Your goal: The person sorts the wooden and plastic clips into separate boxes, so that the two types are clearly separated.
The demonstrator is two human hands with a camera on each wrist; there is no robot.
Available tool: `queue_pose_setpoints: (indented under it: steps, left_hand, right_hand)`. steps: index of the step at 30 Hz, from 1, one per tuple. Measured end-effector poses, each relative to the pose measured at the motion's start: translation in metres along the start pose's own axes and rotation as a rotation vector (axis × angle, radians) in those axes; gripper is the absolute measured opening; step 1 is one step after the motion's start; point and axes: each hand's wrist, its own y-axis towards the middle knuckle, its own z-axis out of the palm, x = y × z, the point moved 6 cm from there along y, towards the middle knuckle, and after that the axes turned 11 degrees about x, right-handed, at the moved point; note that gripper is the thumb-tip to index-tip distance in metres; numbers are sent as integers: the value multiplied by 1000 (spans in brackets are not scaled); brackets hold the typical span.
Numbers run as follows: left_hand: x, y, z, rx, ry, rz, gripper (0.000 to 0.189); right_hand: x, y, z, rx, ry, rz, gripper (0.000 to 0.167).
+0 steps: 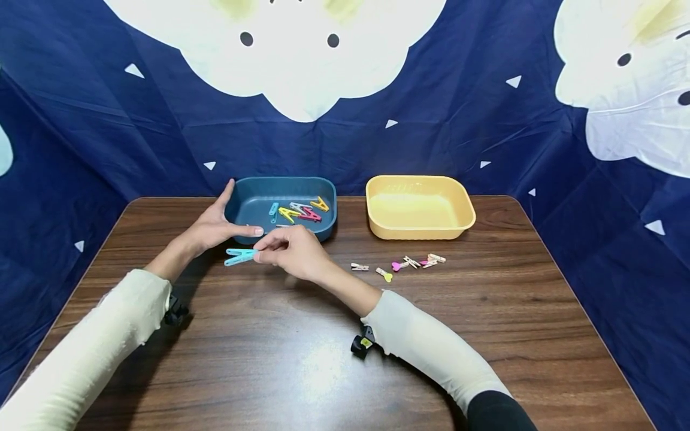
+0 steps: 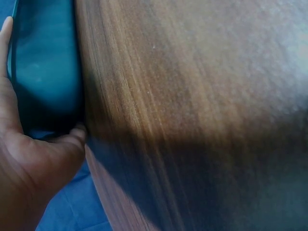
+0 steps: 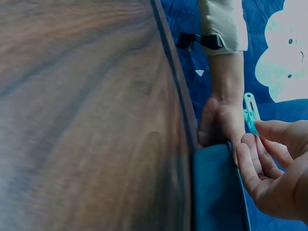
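My right hand (image 1: 295, 251) pinches a light blue plastic clothespin (image 1: 240, 256) between thumb and fingertips, its far end pointing left. The clothespin is held just in front of the dark blue bin (image 1: 232, 202), near the front left corner. Around that bin's left end, my left hand (image 1: 212, 227) grips, with the thumb along the front rim and the fingers on the left wall. Several plastic clothespins lie inside the bin, among them a yellow one (image 1: 288, 214), a red one (image 1: 309, 215) and an orange one (image 1: 320, 204). My right hand hides part of the bin's front.
To the right stands a yellow bin (image 1: 421, 233) at the table's back edge. In front of it lie several small wooden clothespins (image 1: 411, 262), some with pink or yellow hearts. A blue cloth (image 1: 345, 146) hangs behind the wooden table (image 1: 259, 359).
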Motion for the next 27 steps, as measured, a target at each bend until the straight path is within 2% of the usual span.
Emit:
queue_pose_setpoints:
  steps: [6,13,18,22,27]
  left_hand:
    - [0,0,-1,30,-27,10,146]
    - [1,2,-2,45,-49,49,139]
    - [2,1,-2,22,-31,0,149]
    - [1,0,-1,15,-15,-11,150]
    - [0,0,-1,11,-6,-16,151]
  right_hand:
    - [6,10,-11,-38,22,-31,14]
    - [10,20,-23,-78,49,-21,14]
    - [8,31,-33,-122,77,-16,15]
    - [6,38,-44,-158,75,-17,15]
    - [5,46,-58,-227,56,20,12]
